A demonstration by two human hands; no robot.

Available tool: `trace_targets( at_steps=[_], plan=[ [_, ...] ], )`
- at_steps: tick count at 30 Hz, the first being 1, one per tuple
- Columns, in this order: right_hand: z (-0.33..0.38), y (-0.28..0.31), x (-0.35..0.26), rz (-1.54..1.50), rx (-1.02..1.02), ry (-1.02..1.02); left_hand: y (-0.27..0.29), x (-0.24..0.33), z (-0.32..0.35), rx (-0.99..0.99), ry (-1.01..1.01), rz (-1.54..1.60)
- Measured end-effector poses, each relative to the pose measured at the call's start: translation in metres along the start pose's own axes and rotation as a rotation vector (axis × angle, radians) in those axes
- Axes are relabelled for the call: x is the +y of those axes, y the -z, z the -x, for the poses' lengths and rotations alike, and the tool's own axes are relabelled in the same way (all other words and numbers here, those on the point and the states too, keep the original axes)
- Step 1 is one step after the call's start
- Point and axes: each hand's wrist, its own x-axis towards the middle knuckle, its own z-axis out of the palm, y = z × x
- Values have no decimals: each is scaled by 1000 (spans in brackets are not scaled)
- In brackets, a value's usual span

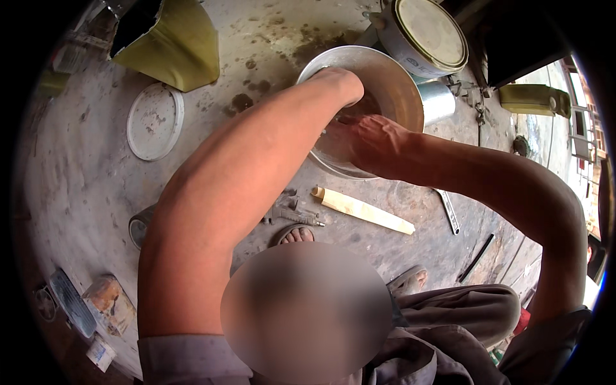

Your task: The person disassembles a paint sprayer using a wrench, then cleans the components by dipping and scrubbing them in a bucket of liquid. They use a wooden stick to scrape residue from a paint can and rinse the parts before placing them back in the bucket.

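Note:
A round, light-coloured bucket [405,86] with a brown-stained inner wall stands on the floor ahead of me. Both my arms reach into its mouth. My left hand [346,85] bends down at the wrist over the far left rim, and its fingers are hidden inside. Lower and to the right, my right hand [380,140] dips in past the near rim with its back and knuckles showing. Its fingertips are lost in the murky inside of the bucket. Whether either hand grips anything there I cannot make out.
A lidded paint pail [431,35] and a shiny metal can [438,102] stand beside the bucket. Around lie a white lid [155,122], a cut yellow-green container [176,51], a rolled tan sheet [364,210], a spray gun [292,213] and a wrench [449,212].

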Motion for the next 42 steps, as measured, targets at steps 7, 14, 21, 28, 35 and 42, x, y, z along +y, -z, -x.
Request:
trace_targets(
  at_steps=[7, 14, 21, 28, 35, 42],
  plan=[
    [-39, -35, 24, -432, -509, -284, 4, 17, 17, 152, 145, 342],
    [-32, 17, 29, -1089, -602, -559, -3, 13, 17, 228, 43, 294],
    [-8, -77, 46, 353, 48, -343, 4, 11, 28, 176, 127, 334],
    [-14, -58, 82, 55, -328, 21, -10, 15, 25, 171, 133, 384],
    [-40, -50, 63, 308, -457, 98, 0, 7, 29, 118, 96, 329],
    [-37, 6, 50, -52, -581, -267, -11, -14, 30, 145, 151, 322]
  ],
)
